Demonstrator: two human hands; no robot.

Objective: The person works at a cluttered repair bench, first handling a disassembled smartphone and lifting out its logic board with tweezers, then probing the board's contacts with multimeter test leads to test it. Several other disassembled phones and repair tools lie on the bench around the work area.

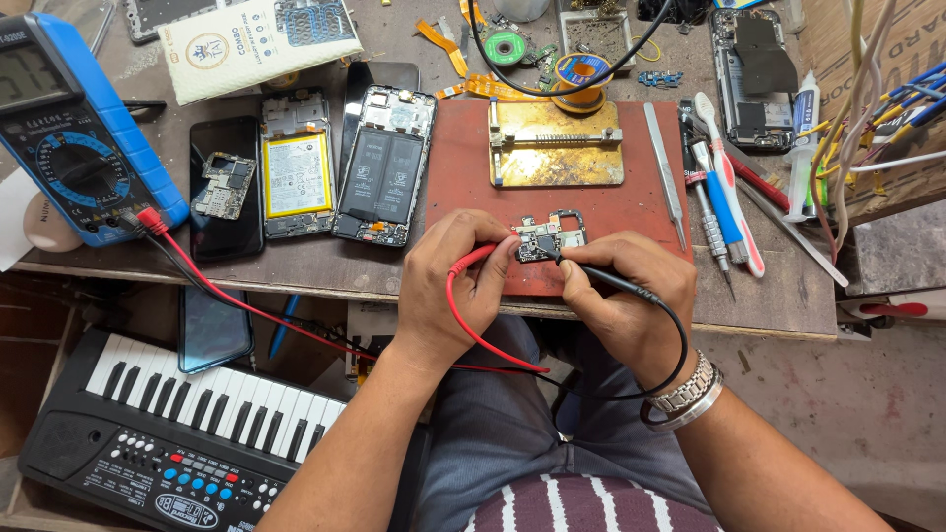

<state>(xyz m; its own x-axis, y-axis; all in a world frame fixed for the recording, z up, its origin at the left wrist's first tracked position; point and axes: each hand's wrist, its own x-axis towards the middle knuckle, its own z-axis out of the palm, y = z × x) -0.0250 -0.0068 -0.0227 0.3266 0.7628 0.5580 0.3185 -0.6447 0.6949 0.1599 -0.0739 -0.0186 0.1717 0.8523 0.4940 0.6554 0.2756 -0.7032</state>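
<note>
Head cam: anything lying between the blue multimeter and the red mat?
Yes, in the head view. Between the blue multimeter and red mat lie three opened phones: a dark phone carrying a loose board, a yellow-battery phone, and a black-battery phone.

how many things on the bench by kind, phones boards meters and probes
opened phones: 3, two side by side and one at the top right
loose boards: 2, one on a dark phone, one under the probes
meter: 1
probes: 2, red in left hand, black in right hand
total: 8
</note>
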